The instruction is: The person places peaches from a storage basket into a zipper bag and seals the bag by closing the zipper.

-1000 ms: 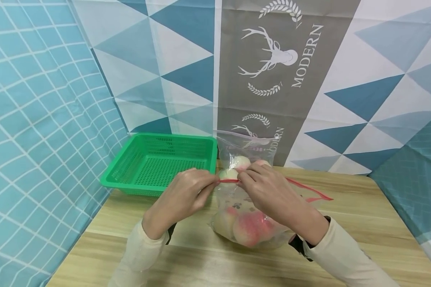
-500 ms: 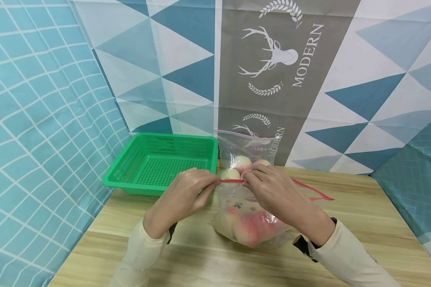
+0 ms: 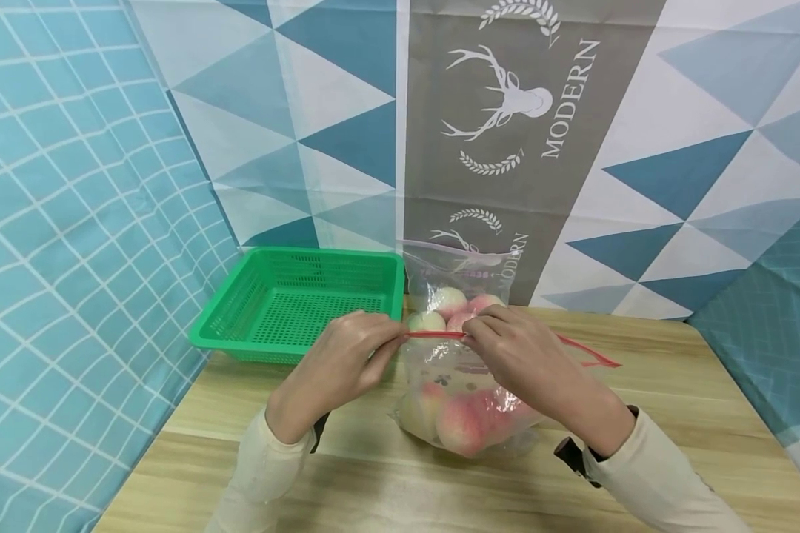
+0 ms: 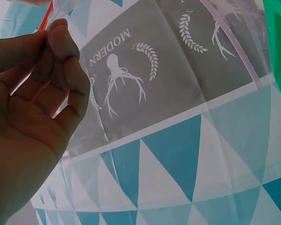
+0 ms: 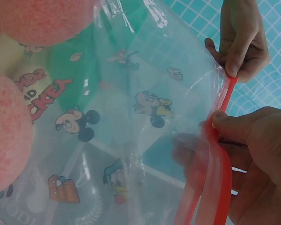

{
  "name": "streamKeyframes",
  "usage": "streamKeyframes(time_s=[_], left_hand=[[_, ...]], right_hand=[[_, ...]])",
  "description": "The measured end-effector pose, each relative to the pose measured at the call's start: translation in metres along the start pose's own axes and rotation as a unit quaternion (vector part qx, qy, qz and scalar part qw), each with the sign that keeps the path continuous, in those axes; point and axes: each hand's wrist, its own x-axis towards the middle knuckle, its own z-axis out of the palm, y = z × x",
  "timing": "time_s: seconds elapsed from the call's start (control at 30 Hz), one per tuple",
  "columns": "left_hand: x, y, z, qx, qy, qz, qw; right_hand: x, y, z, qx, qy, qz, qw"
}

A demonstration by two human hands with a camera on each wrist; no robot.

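Note:
A clear zip bag [image 3: 453, 363] printed with cartoon figures stands on the table with several pink and cream peaches [image 3: 463, 426] inside. My left hand [image 3: 343, 363] pinches the left end of its red zip strip [image 3: 435, 334] between thumb and fingers. Farther right along the same strip, my right hand [image 3: 533, 363] pinches it between thumb and forefinger. In the right wrist view, the strip's two red edges [image 5: 220, 187] spread apart below the right hand [image 5: 257, 154]. Behind stands a second clear bag [image 3: 456, 274] holding several peaches [image 3: 448, 302].
A green plastic basket [image 3: 300, 303] with a slotted floor stands at the back left, beside the second bag. The wooden table [image 3: 673, 414] runs up to a patterned cloth [image 3: 347, 111] behind and a blue checked cloth [image 3: 73, 222] on the left.
My right hand has slid a little to the right along the red zip strip, leaving a longer pressed-together stretch between the hands. The left hand has stayed at its end.

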Motion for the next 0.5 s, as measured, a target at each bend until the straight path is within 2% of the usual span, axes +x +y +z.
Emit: streamKeyframes(time_s=[0.23, 0.5], left_hand=[[0.002, 0.002, -0.002, 0.002, -0.002, 0.0, 1.0], [0.0, 0.003, 0.0, 0.003, -0.007, -0.001, 1.0]], right_hand=[[-0.006, 0.004, -0.001, 0.005, 0.01, 0.015, 0.9998], [-0.015, 0.005, 0.0, 0.013, 0.03, 0.01, 0.9994]])
